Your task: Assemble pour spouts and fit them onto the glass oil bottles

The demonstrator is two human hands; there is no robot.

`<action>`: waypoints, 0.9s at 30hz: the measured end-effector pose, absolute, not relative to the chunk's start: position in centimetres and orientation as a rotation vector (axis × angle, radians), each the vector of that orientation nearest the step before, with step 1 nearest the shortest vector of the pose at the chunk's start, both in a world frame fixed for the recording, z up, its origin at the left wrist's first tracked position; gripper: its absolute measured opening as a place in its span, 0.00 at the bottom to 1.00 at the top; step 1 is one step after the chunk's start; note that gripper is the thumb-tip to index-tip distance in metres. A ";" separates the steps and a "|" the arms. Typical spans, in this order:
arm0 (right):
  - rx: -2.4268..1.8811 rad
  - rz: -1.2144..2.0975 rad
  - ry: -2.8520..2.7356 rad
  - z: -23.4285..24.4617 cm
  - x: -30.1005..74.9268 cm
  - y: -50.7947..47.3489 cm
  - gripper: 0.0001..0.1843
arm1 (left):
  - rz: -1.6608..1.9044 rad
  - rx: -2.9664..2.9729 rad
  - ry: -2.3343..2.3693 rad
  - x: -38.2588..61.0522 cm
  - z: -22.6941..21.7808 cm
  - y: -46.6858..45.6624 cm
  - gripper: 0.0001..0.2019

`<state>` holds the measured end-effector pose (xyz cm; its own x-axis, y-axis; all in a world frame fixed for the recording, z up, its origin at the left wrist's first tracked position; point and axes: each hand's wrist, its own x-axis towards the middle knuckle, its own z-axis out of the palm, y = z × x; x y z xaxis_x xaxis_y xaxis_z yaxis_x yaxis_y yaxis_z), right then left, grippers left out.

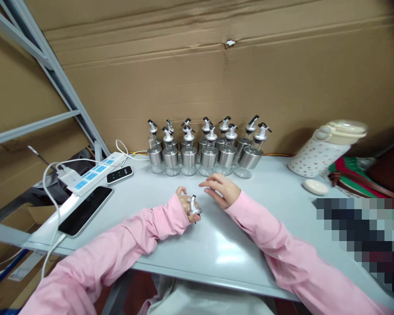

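Note:
My left hand (184, 202) is closed around a silver pourer spout (193, 206), its narrow tip pointing up over the table. Just to the right and slightly farther away, my right hand (223, 189) hovers with fingers stretched and nothing in it; it is apart from the spout. Beyond both hands, several glass oil bottles with steel sleeves stand in two rows, such as the front bottle (208, 158). Each wears a silver pourer spout with a dark lever. The bottle at the right end (248, 157) looks tilted.
A cardboard sheet (170, 83) backs the grey table (216, 258). To the left are a power strip (95, 174), a phone (85, 211), a small black device (119, 175) and white cables. A dotted flask (321, 148) and white oval object (315, 187) stand right.

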<state>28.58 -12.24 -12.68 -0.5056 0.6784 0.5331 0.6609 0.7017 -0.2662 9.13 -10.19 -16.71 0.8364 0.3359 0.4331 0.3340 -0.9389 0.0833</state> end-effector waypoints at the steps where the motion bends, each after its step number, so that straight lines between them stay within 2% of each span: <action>1: -0.903 0.148 -2.253 -12.4 28.1 -12.6 0.15 | 0.709 3.014 0.540 9.2 -16.9 -10.1 0.38; 5: -0.777 0.526 -2.180 -12.0 26.7 -13.6 0.14 | 0.716 3.026 0.492 9.3 -17.5 -10.0 0.40; 9: -0.812 0.690 -2.181 -12.0 26.5 -13.9 0.13 | 0.678 3.054 0.408 9.4 -17.9 -10.0 0.39; 16: -0.860 0.502 -2.369 -12.0 26.7 -13.9 0.13 | 0.650 3.041 0.420 9.4 -18.1 -10.1 0.36; 20: -0.939 0.414 -2.409 -11.9 26.6 -14.1 0.17 | 0.739 3.020 0.378 9.6 -17.9 -10.2 0.37; 24: -1.005 0.480 -2.416 -11.5 27.0 -14.1 0.20 | 0.662 3.021 0.420 9.6 -17.2 -10.5 0.36; 27: -1.075 0.565 -2.410 -11.4 28.3 -13.7 0.19 | 0.625 2.997 0.453 9.3 -16.5 -10.7 0.35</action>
